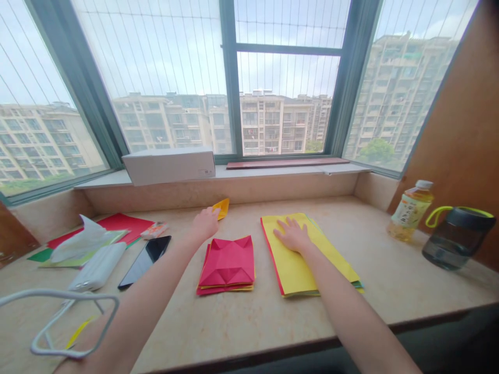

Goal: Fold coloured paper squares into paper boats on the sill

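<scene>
My left hand (205, 224) is closed on a small folded piece of orange-yellow paper (223, 209) near the back of the stone counter. Just below it lies a stack of folded red and yellow paper (226, 259), a creased red piece on top. My right hand (291, 235) rests flat, fingers spread, on a pile of paper sheets (300, 278) whose top sheet is yellow. Red shows along the pile's left edge and green at its lower right corner. Exactly how my left fingers grip the paper is hard to see.
To the left are a phone (145, 262), a white power bank (99, 266) with a white cable (76, 295), a tissue pack (83, 244) and red paper (125, 227). A drink bottle (411, 212) and a dark cup (458, 238) stand right. A white box (169, 166) sits on the windowsill.
</scene>
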The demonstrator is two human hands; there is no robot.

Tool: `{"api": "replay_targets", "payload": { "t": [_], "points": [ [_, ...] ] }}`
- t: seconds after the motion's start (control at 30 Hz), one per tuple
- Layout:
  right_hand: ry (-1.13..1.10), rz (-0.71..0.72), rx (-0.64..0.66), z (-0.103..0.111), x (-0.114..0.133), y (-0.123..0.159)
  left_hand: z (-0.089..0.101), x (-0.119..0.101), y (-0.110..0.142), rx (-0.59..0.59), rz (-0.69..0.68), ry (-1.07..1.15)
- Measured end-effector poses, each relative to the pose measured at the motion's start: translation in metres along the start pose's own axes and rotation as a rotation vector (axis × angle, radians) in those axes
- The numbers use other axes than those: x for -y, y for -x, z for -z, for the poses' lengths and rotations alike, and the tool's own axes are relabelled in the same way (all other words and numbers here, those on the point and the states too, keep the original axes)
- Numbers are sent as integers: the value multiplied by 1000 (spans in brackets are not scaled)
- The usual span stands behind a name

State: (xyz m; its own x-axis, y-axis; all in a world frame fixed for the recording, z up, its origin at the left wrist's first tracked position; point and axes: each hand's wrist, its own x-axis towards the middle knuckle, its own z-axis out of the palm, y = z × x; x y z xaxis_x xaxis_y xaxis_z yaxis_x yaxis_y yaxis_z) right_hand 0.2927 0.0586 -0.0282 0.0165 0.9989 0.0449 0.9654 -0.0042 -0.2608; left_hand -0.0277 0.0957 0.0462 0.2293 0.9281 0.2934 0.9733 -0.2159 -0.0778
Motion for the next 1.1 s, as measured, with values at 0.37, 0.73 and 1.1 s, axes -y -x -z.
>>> {"api": "replay_targets", "payload": {
  "t": [0.37, 0.73, 1.1],
  "points": [
    [-39, 62, -348, 21, 7, 2, -32, 15, -7, 59, 73, -70],
    [-176, 267, -548, 27, 16, 13, 5, 13, 17, -67, -107, -33],
    [-340, 454, -479, 19, 33, 30, 16, -11, 97, -325, -449, 219]
  ]
}}
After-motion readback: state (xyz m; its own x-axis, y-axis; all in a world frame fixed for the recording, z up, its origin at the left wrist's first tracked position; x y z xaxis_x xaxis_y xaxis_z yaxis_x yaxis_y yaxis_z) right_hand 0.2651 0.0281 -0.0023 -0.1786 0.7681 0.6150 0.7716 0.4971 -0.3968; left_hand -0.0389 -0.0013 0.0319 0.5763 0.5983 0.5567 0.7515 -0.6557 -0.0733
